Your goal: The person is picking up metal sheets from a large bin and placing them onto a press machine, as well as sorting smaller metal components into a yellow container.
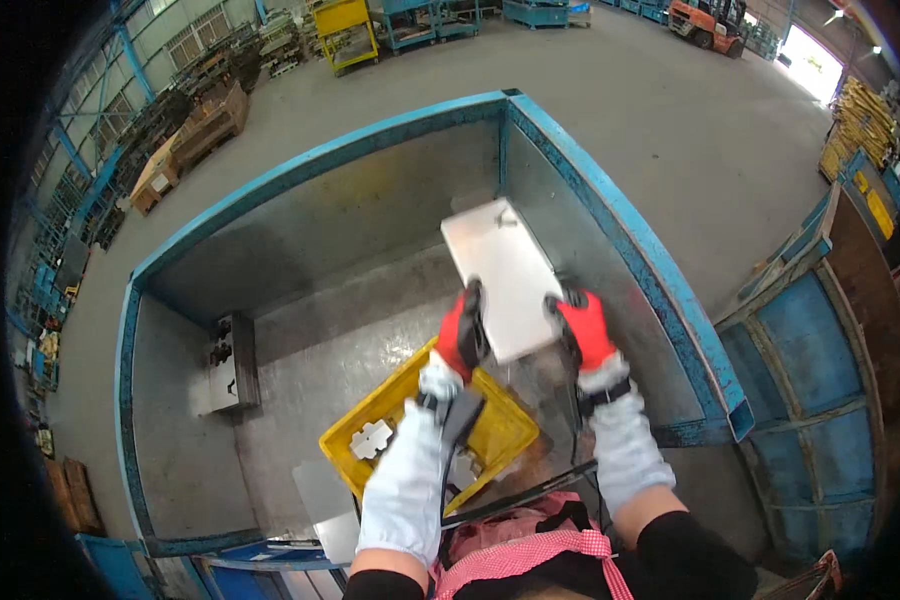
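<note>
A flat rectangular silver metal panel (510,275) is held tilted over the right part of a large blue-framed metal bin (610,210). My left hand (462,330), in a red and black glove, grips its left edge. My right hand (583,325), gloved the same way, closes on its right edge near the lower corner. Below my left forearm a yellow plastic crate (515,425) sits inside the bin, partly covered by the arm. A notched metal piece (372,439) lies in that crate; other pieces there are mostly hidden.
A bent metal part with cut-outs (232,365) stands against the bin's left wall. Flat metal sheets (322,495) lie left of the crate. Another blue bin (800,380) is at the right. Farther off are a forklift (708,25), a yellow rack (342,18) and wooden crates (160,172).
</note>
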`<state>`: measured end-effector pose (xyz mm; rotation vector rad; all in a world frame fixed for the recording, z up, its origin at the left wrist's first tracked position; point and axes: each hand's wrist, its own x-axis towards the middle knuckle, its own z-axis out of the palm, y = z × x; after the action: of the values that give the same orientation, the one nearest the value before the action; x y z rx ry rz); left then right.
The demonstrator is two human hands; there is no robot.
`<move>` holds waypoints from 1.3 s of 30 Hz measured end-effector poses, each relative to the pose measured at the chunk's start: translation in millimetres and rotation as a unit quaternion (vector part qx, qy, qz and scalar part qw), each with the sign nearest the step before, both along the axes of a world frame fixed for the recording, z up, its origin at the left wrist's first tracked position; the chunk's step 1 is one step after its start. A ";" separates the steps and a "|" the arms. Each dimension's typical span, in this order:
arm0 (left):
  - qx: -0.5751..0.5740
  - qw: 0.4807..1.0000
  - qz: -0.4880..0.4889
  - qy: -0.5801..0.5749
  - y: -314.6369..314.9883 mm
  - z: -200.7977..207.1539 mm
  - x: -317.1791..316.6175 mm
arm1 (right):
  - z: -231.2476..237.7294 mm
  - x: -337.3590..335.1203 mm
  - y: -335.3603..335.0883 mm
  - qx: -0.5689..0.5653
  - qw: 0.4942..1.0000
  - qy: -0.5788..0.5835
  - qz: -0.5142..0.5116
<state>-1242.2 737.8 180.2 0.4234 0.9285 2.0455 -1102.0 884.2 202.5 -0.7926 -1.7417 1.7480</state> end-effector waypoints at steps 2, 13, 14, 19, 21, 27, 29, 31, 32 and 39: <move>-0.123 0.881 0.021 0.457 16.8 -8.7 -32.0 | -5.6 -29.2 32.9 0.236 0.966 -0.088 -0.055; -0.286 0.901 0.101 0.312 -120.8 37.4 46.1 | -43.4 -26.0 -24.7 0.398 0.853 -0.295 0.164; -0.287 0.895 0.130 0.317 -150.4 40.5 54.2 | -54.0 -31.3 -19.8 0.404 0.855 -0.275 0.174; -0.383 0.819 0.319 0.285 -294.6 45.1 98.0 | -69.5 -69.8 -2.1 0.448 0.828 -0.274 0.195; -0.389 0.805 0.400 0.202 -347.3 25.9 119.6 | -79.2 -80.6 10.0 0.472 0.818 -0.272 0.182; -0.460 0.737 0.496 0.004 -408.4 5.9 197.4 | -53.4 -112.3 -5.7 0.506 0.779 -0.341 0.142; -0.443 0.744 0.498 -0.044 -457.7 -44.6 235.2 | -62.9 -113.6 8.2 0.459 0.789 -0.367 0.181; -0.529 0.716 0.456 0.020 -460.9 -52.5 237.9 | -56.9 -100.8 9.2 0.479 0.805 -0.302 0.177; -0.526 0.698 0.478 0.084 -447.7 -35.3 229.8 | -66.0 -98.0 30.3 0.420 0.829 -0.294 0.223; -0.460 0.687 0.560 -0.057 -490.0 -92.4 246.2 | -11.3 -73.4 -126.5 0.423 0.860 -0.116 0.259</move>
<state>-996.0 247.8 87.8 -1.0829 2.3041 2.0783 -1175.4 757.7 191.2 -0.1349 -2.7523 0.9419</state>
